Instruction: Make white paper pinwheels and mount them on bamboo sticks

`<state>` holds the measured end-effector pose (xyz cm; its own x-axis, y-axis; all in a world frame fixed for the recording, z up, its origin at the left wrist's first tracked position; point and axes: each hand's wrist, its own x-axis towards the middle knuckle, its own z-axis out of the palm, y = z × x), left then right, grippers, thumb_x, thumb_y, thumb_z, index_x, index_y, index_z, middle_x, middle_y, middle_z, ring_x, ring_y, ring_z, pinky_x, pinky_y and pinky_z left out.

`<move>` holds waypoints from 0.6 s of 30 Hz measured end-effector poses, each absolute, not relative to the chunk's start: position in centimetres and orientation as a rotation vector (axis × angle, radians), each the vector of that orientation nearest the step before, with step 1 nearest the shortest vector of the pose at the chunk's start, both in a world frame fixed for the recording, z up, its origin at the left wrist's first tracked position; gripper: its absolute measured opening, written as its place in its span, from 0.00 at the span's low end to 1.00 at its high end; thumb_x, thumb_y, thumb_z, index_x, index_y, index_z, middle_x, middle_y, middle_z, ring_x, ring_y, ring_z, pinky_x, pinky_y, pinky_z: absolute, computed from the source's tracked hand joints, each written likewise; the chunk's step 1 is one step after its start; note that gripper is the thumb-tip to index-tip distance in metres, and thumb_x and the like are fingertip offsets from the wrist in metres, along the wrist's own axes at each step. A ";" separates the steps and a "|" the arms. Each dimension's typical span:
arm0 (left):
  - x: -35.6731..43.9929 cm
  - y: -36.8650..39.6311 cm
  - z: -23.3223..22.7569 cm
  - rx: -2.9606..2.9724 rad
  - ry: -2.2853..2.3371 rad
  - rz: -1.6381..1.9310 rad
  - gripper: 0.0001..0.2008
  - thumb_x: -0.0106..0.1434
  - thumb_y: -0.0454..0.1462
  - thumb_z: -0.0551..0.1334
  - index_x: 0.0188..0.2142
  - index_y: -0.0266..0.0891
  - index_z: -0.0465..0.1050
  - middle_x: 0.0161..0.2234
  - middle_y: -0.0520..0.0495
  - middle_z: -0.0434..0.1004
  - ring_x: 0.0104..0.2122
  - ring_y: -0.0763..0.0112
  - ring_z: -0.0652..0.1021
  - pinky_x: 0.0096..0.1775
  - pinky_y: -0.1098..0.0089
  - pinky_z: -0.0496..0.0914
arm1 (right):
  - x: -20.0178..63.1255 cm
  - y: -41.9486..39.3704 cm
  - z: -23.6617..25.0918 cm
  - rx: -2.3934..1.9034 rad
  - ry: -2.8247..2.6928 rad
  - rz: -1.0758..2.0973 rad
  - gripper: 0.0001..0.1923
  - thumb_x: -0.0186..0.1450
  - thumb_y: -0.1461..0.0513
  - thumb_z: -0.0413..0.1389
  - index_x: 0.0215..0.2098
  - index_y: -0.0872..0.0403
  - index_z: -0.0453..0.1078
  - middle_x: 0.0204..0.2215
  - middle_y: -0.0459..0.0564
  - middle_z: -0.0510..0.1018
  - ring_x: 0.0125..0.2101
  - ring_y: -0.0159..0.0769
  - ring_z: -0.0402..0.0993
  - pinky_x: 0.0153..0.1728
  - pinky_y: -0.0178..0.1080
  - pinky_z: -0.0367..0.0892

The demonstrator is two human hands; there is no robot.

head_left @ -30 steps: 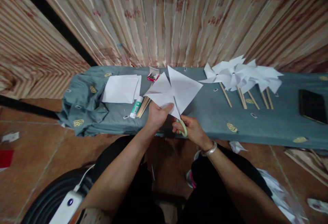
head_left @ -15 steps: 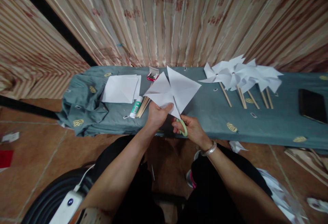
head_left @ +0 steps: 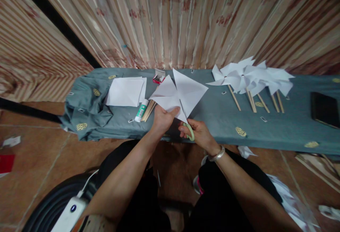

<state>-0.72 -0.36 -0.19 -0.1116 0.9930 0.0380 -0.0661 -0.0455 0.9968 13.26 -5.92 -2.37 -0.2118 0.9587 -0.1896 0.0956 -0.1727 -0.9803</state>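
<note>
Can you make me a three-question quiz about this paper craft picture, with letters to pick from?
1. Where does the white glue stick with the green label lie?
A. Beside the bundle of wooden sticks
B. On the black flat thing at the far right
C. On the floor

2. What colour are the scissor handles in the right hand?
A. Red
B. Light green
C. Black

3. What state is the white paper square held by the left hand in?
A. Crumpled into a ball
B. Rolled into a tube
C. Flat, slit toward its middle

Answers:
1 A: it lies on the grey-blue cloth, right by the sticks.
2 B: a pale green loop shows in the fingers.
3 C: cuts run from the corners between flat triangular flaps.
</note>
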 end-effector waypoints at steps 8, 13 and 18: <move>-0.7 -0.3 -0.2 1.120 1.220 1.355 0.12 0.43 0.37 0.68 0.29 0.35 0.73 0.28 0.46 0.78 0.28 0.68 0.76 0.34 0.69 0.72 | 13.2 -6.0 -2.1 -1.300 -1.333 1.470 0.20 0.54 0.45 0.63 0.27 0.53 0.71 0.18 0.43 0.75 0.19 0.27 0.66 0.22 0.31 0.61; -0.7 -0.3 -0.2 1.102 1.224 1.347 0.12 0.42 0.36 0.68 0.28 0.35 0.73 0.28 0.46 0.79 0.28 0.68 0.76 0.33 0.69 0.72 | 13.1 -5.9 -2.1 -1.304 -1.299 1.492 0.22 0.52 0.44 0.64 0.27 0.53 0.71 0.17 0.43 0.74 0.18 0.27 0.66 0.21 0.31 0.61; -0.7 -0.3 -0.1 1.070 1.193 1.350 0.13 0.42 0.37 0.69 0.30 0.35 0.74 0.28 0.48 0.79 0.28 0.68 0.76 0.34 0.68 0.72 | 13.3 -6.1 -1.9 -1.263 -1.334 1.552 0.23 0.56 0.43 0.62 0.29 0.54 0.70 0.21 0.45 0.78 0.21 0.28 0.70 0.23 0.31 0.65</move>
<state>-0.69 -0.27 -0.12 -0.1093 0.9940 0.0011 -0.1214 -0.0144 0.9925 13.34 -6.06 -1.92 -0.2604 0.9408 -0.2171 0.0735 -0.2049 -0.9760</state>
